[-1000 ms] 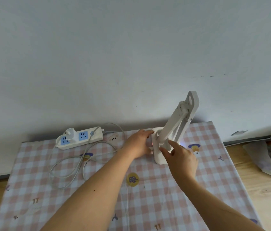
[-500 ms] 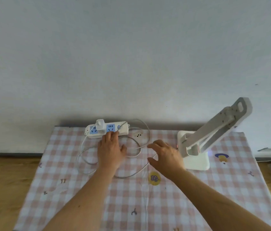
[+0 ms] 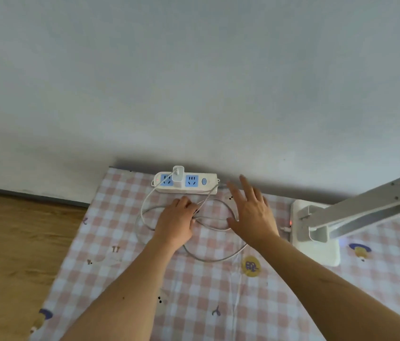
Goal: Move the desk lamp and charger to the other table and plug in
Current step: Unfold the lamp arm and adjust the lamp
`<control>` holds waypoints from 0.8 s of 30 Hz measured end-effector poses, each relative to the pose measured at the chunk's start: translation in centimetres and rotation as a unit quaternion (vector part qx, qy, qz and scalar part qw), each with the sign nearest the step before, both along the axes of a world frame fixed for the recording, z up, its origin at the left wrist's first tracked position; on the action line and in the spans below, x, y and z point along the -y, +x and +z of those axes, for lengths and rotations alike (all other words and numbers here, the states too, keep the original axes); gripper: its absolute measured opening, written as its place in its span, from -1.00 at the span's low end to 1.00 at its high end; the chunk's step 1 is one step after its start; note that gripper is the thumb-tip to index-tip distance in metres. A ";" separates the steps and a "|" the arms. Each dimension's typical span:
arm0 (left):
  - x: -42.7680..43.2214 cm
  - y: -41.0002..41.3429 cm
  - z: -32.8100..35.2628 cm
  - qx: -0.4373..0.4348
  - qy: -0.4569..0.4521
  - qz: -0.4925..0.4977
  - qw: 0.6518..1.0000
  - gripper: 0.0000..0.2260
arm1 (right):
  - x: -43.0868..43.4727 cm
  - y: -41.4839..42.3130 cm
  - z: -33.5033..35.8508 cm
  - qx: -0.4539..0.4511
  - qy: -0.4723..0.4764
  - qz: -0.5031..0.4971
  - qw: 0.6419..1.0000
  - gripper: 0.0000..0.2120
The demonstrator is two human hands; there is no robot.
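A white desk lamp (image 3: 317, 230) stands on the checked tablecloth (image 3: 125, 274) at the right, its arm slanting up to the right and a small red light on its base. A white charger (image 3: 178, 176) is plugged into a white power strip (image 3: 186, 182) by the wall. A grey cable (image 3: 213, 257) runs in loops across the cloth. My left hand (image 3: 177, 222) has its fingers curled round the cable loops below the strip. My right hand (image 3: 252, 212) hovers with fingers spread over the cable, between the strip and the lamp.
The table stands against a plain white wall. Wooden floor (image 3: 19, 242) shows on the left. The power strip has two free blue sockets and a round switch.
Both hands left the lamp and moved left to the cable. My left hand dropped from the power strip and gathered the cable loops; my right hand moved up over them.
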State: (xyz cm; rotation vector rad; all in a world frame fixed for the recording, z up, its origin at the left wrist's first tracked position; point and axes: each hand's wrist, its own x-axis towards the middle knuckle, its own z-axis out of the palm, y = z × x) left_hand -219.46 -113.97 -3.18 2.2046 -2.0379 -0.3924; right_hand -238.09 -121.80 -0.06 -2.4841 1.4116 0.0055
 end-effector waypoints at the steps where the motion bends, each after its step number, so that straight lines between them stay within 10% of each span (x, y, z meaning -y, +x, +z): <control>1: 0.2 0.2 0.1 -0.004 0.008 -0.008 1.000 -0.73 | 0.3 0.1 0.0 -0.018 0.012 -0.004 1.000 -0.06; 7: 1.2 1.2 0.2 0.005 0.014 -0.050 0.999 -0.74 | 0.6 0.6 -1.0 -0.134 0.084 0.041 0.987 0.20; 18: 1.5 2.7 0.2 0.040 -0.009 -0.018 0.999 -0.81 | 0.6 2.6 -0.6 -0.143 -0.003 0.125 0.982 -0.67; 24: 1.8 3.0 0.3 0.073 -0.036 0.007 0.997 -0.85 | 1.1 3.1 -1.0 -0.126 0.010 0.080 0.989 -0.70</control>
